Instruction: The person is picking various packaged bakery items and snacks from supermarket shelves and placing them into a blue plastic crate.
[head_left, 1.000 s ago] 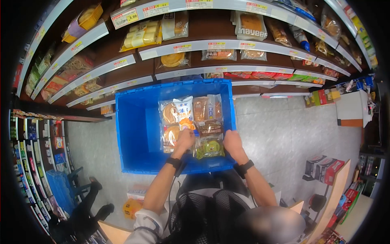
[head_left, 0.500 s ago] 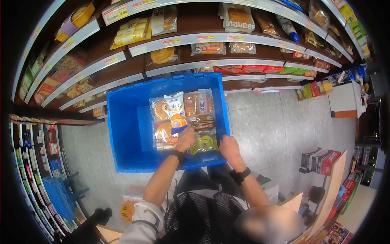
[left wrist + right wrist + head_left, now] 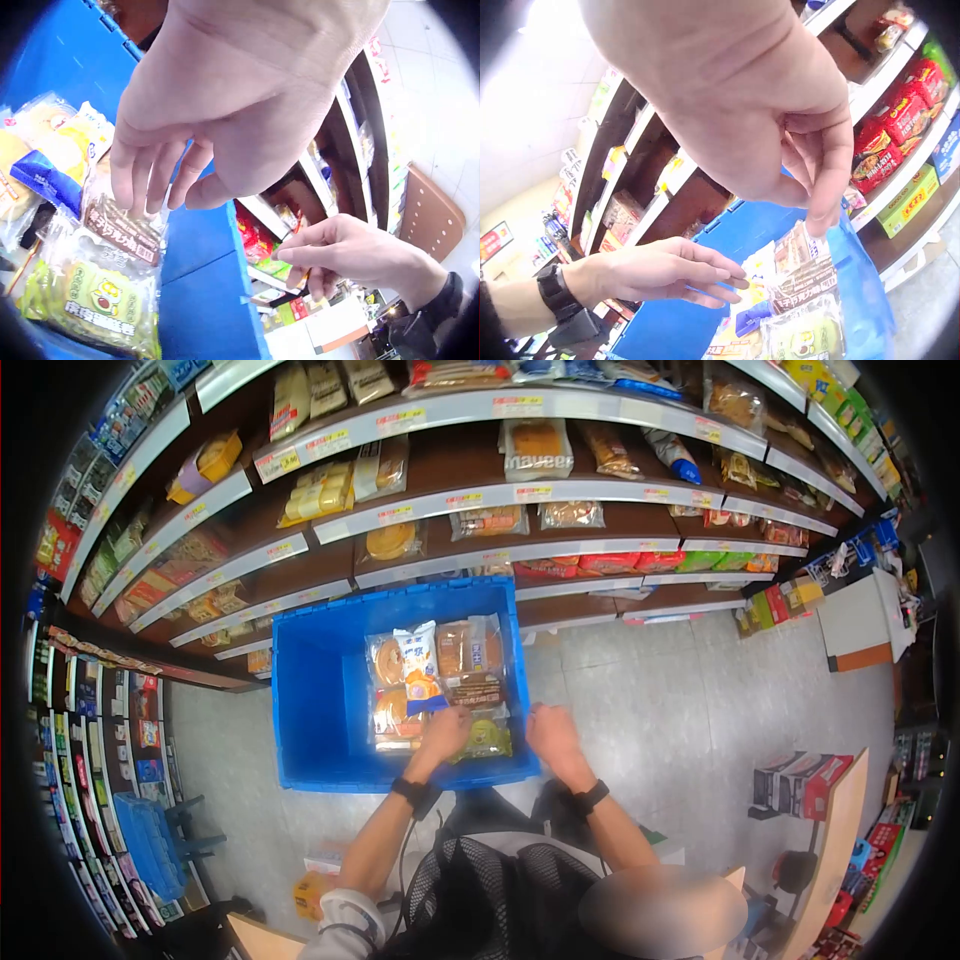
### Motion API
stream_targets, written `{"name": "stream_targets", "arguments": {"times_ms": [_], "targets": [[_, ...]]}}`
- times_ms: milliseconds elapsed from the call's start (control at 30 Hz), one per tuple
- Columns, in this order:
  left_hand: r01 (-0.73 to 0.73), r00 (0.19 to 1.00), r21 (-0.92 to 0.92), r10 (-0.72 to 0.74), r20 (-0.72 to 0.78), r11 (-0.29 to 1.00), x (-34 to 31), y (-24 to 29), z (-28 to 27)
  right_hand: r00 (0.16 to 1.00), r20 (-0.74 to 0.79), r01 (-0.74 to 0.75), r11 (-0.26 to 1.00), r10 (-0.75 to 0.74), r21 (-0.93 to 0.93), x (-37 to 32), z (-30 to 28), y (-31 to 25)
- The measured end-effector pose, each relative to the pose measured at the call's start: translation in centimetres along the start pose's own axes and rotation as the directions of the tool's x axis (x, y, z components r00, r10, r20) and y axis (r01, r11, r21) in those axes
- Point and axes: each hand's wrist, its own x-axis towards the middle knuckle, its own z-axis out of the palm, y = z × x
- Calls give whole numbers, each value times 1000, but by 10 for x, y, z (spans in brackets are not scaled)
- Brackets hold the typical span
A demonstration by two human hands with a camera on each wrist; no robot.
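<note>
A blue crate (image 3: 318, 695) holds several flat clear packs of baked goods. On top of them lies a white, orange and blue bag (image 3: 420, 660). My left hand (image 3: 444, 734) hovers over the near part of the packs, fingers loosely bent and holding nothing. Below it in the left wrist view are a green pack (image 3: 105, 300) and a brown-labelled pack (image 3: 124, 234). My right hand (image 3: 555, 738) is at the crate's right wall, fingers relaxed and bent. In the right wrist view its fingertips (image 3: 821, 225) overlap the wall, with nothing between them.
Tiered shelves (image 3: 420, 565) with packaged bread and snacks curve behind the crate. Grey floor (image 3: 650, 690) lies to the right, with a red and black carton (image 3: 805, 785) beyond. Blue plastic stools (image 3: 150, 840) stand at the lower left, by another shelf (image 3: 95, 760).
My left hand has drawn off the lower end of the white bag, rightward over the green pack. The right hand stays by the right wall. The head view has shifted.
</note>
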Motion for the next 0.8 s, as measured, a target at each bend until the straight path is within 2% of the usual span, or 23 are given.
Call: {"name": "stream_targets", "arguments": {"times_ms": [67, 200, 300, 400, 433, 467, 533, 600, 733, 800], "targets": [[7, 999, -63, -10, -40, 998, -13, 23, 0, 997, -2, 72, 996, -72, 53, 6, -7, 21], [-4, 986, -171, -25, -164, 985, -38, 81, 9, 982, -96, 174, 974, -161, 147, 1, -60, 67], [-85, 976, -222, 36, -216, 971, -44, 135, 29, 972, -171, 196, 954, -159, 228, -5, -109, 114], [-93, 981, -278, 40, -190, 956, -40, 178, 58, 963, -224, 196, 962, -151, 192, -10, -148, 167], [-104, 984, -282, 56, -172, 954, -36, 192, 67, 959, -239, 201, 962, -155, 184, -13, -160, 181], [-154, 973, -210, 111, -202, 966, -31, 200, 82, 952, -261, 210, 961, -159, 180, -18, -171, 196], [-167, 980, -249, 132, -150, 954, -19, 229, 99, 935, -311, 228, 959, -168, 168, -18, -192, 220], [-196, 975, -237, 163, -152, 952, -8, 258, 112, 948, -306, 164, 959, -89, 230, -19, -205, 241], [-270, 961, -181, 251, -119, 946, 18, 306, 128, 937, -348, 120, 964, -30, 239, -20, -225, 278], [-295, 954, -138, 283, -103, 945, 38, 327, 137, 948, -316, 66, 952, 33, 300, -19, -233, 299]]}}
